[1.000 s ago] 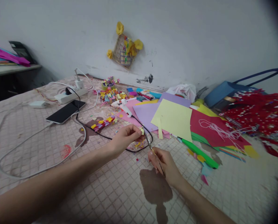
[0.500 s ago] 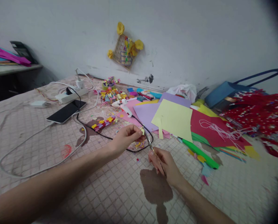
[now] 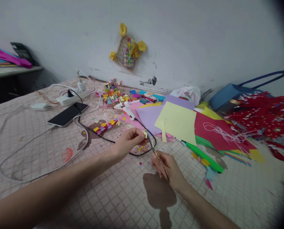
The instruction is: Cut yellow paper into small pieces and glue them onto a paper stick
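Near the middle of the head view, my left hand (image 3: 130, 142) pinches a small pale yellow piece of paper (image 3: 145, 134) between thumb and fingers. My right hand (image 3: 167, 167) is closed around the handles of a pair of scissors (image 3: 152, 145), whose blades point up and left to the paper's edge. Whether the blades are touching the paper I cannot tell. Beyond the hands, a pale yellow strip (image 3: 164, 131) lies partly over a pale yellow sheet (image 3: 179, 121). Tiny paper bits (image 3: 142, 148) lie on the tabletop behind the scissors.
A white glue gun (image 3: 129, 112) lies past my left hand, its black cord looping near both hands. Left of it are a phone (image 3: 68, 114) and a power strip (image 3: 73, 98). Coloured sheets, a green roll (image 3: 205, 158) and white string (image 3: 232, 135) spread to the right.
The scissors' blades and the small paper have shifted very slightly. Both hands keep nearly the same place and grip.
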Action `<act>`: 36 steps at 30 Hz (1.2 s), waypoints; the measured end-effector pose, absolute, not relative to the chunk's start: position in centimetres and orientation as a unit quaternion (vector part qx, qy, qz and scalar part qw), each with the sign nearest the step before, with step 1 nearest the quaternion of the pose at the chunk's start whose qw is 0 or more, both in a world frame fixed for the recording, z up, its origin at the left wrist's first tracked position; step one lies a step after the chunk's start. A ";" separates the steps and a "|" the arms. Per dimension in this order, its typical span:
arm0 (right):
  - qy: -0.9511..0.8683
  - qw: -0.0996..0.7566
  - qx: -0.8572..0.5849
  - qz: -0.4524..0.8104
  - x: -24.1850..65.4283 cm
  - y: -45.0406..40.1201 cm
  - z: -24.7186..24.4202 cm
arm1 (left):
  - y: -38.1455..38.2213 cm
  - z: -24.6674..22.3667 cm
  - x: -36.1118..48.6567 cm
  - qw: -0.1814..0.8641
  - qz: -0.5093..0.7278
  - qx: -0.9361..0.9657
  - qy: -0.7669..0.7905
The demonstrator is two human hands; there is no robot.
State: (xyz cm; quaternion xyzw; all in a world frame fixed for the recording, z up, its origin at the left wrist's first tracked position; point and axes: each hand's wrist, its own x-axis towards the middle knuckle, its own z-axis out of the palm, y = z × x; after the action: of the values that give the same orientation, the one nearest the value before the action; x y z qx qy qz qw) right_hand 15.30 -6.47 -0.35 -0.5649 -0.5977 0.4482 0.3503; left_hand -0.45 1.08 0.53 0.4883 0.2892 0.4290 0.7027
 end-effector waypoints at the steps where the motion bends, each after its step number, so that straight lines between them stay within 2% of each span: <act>1: -0.597 0.350 -0.564 0.450 15.3 -6.5 -0.3 | 1.1 0.5 -0.4 0.702 0.430 0.488 0.289; 36: -0.615 0.337 -0.568 0.431 15.8 -6.5 -1.0 | 1.1 0.4 -0.5 0.704 0.426 0.489 0.290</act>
State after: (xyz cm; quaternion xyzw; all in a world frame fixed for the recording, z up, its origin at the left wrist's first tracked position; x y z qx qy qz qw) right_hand 15.77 -6.54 -0.97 -0.5678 -0.6151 0.4307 0.3372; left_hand -0.45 1.06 0.38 0.4892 0.2898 0.4256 0.7040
